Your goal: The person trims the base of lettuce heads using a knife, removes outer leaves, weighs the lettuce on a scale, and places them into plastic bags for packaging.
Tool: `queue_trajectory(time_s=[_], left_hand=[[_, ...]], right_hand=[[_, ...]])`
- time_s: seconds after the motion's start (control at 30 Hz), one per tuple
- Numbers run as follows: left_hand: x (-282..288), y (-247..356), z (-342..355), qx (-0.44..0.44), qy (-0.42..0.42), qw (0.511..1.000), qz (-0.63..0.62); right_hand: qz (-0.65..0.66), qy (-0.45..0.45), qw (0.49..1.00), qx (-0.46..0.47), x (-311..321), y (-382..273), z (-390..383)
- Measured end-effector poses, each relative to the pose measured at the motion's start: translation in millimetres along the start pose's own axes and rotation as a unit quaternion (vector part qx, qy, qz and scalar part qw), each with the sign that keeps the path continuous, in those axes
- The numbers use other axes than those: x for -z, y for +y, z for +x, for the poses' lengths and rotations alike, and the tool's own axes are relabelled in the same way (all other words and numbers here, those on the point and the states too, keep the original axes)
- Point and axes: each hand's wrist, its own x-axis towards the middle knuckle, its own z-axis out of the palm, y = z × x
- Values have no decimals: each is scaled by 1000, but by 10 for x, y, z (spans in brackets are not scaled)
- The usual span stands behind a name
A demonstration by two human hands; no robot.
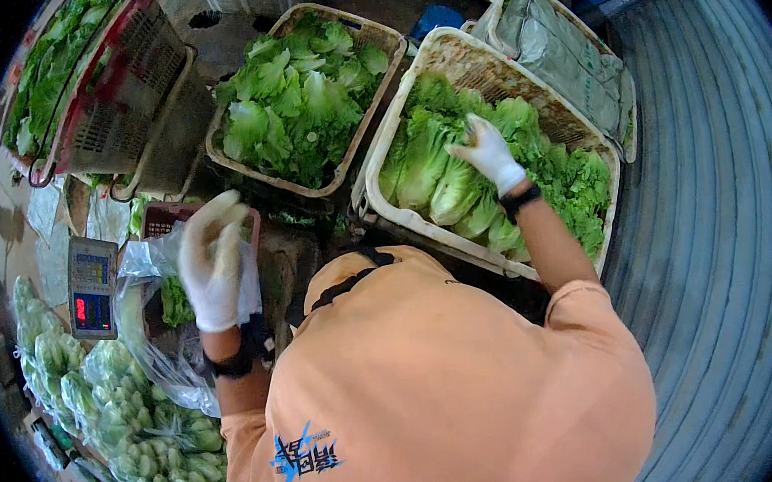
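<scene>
My right hand (490,155), in a white glove, reaches over the far basket on the right. Its thumb and fingers are apart, with nothing visible between them, just above heads of green leaf lettuce (435,177). That lettuce lies in rows in a white plastic basket (461,46). On the left, my other gloved hand, the left one (212,265), is raised with its fingers stretched out and slightly smeared. Beside and beneath it stands a clear plastic bag (152,344), its mouth wide, with some green leaves inside.
A scale display (92,290) with red digits stands left of the bag. Several bagged vegetables (135,419) are piled below it. Another basket of lettuce (300,102) stands ahead, and a red crate of greens (117,99) at the far left. A corrugated metal surface (719,166) runs along the right.
</scene>
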Motion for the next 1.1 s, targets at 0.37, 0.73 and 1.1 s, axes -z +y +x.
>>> queue_trajectory(time_s=[0.37,0.73,1.1], left_hand=[[-510,-335,412,88,-203,973,60],[-1725,-731,932,263,-402,872,-92],[-2734,-1349,973,35,-450,787,420]], right_hand=[[35,-321,941,-100,-244,-221,644],[156,-279,937,-143,-222,16,602],[418,-149,832,-332,-254,852,740]])
